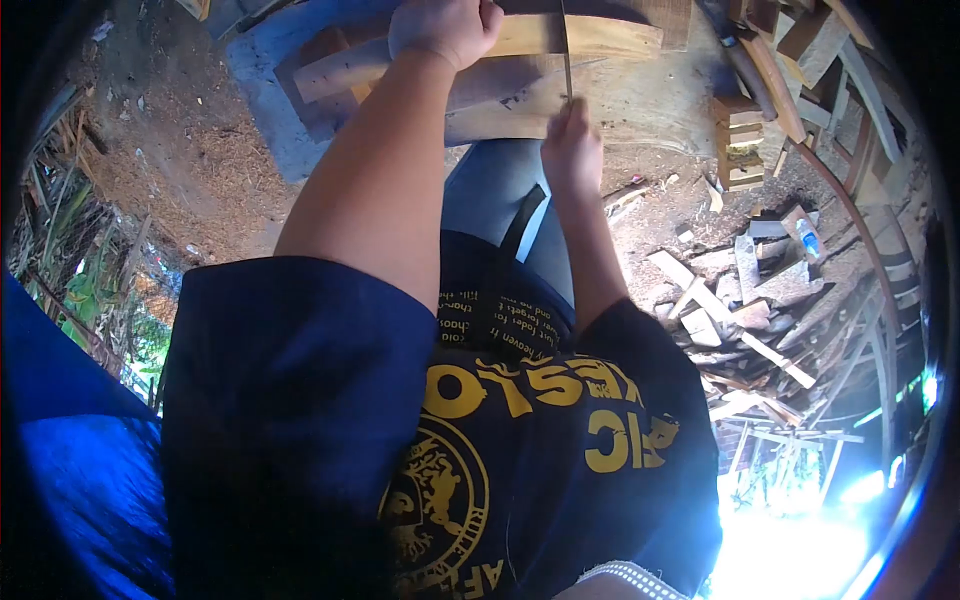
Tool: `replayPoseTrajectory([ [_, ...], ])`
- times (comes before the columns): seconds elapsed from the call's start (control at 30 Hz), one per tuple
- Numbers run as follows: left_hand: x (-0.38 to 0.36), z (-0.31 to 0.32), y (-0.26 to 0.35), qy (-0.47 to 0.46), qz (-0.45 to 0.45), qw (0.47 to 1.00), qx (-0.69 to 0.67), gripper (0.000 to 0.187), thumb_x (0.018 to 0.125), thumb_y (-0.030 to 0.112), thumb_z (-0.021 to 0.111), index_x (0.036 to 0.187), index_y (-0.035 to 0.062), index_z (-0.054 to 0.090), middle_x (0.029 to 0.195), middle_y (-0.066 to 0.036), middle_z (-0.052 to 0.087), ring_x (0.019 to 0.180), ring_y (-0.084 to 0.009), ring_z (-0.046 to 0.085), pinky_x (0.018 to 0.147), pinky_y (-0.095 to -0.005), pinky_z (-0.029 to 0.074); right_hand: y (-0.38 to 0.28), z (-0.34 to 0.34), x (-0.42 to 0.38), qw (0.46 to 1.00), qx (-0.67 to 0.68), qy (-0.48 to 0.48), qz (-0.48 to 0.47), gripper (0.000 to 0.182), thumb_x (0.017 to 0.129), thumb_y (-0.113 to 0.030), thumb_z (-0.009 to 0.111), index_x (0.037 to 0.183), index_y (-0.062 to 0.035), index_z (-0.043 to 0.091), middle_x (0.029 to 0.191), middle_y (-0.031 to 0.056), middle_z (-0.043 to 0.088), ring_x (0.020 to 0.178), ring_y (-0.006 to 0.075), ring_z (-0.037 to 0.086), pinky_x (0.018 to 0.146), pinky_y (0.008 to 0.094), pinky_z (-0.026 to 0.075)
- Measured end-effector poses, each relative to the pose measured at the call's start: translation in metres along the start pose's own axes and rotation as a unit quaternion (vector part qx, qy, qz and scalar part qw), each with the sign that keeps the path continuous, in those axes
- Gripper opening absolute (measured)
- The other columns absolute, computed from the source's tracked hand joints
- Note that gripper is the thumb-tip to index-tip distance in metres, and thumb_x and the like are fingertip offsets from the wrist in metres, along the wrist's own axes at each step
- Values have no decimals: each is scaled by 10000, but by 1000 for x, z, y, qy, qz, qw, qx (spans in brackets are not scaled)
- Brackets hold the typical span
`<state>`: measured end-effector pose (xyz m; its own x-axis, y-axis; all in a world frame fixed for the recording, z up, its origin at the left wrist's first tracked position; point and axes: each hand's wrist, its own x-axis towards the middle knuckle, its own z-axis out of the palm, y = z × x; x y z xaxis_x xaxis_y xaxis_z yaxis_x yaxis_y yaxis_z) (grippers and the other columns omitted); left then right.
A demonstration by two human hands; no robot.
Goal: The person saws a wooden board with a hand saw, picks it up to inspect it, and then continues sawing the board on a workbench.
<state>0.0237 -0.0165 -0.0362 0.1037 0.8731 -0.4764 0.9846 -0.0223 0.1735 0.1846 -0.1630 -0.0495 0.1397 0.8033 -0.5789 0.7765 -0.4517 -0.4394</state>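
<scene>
A curved wooden piece lies across boards at the top of the view. My left hand is closed over this piece at its middle, thumb toward the right. My right hand is closed round the near end of a thin, straight tool, seen edge-on. The tool crosses the curved piece to the right of my left hand; its far end runs out of view at the top. Below the piece lies a wider wooden board.
A small stack of wood blocks stands at the right of the boards. Offcuts lie heaped on the ground at the right, near a bottle. Long curved timbers lean at the upper right. Sawdust covers the ground at the left.
</scene>
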Motion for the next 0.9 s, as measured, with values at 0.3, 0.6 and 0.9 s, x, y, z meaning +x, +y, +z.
replayPoseTrajectory([
  [0.3, -1, -1, -3, -13, 15, 1000, -11, 410, 871, 354, 426, 709, 78, 684, 713, -155, 673, 659, -326, 669, 599, -466, 530, 39, 11, -36, 998, 62, 2, 7, 148, 903, -136, 498, 1034, -85, 450, 735, 249, 634, 698, 432, 642, 607, 524, 513],
  [0.6, -1, 0, -3, -8, 9, 1000, -20, 398, 863, 345, 433, 710, 72, 679, 702, -159, 668, 637, -318, 665, 584, -452, 531, -2, 1, 0, 997, 27, 56, -40, 148, 907, -133, 497, 1027, -55, 462, 719, 241, 635, 676, 431, 641, 578, 508, 523],
  [0.9, -3, -6, -1, -18, 2, 1000, -7, 379, 859, 337, 448, 720, 65, 672, 694, -155, 664, 625, -313, 660, 576, -450, 529, -28, -7, 24, 999, 29, 41, -9, 154, 886, -77, 491, 1036, -46, 483, 740, 249, 635, 726, 442, 641, 625, 506, 517],
])
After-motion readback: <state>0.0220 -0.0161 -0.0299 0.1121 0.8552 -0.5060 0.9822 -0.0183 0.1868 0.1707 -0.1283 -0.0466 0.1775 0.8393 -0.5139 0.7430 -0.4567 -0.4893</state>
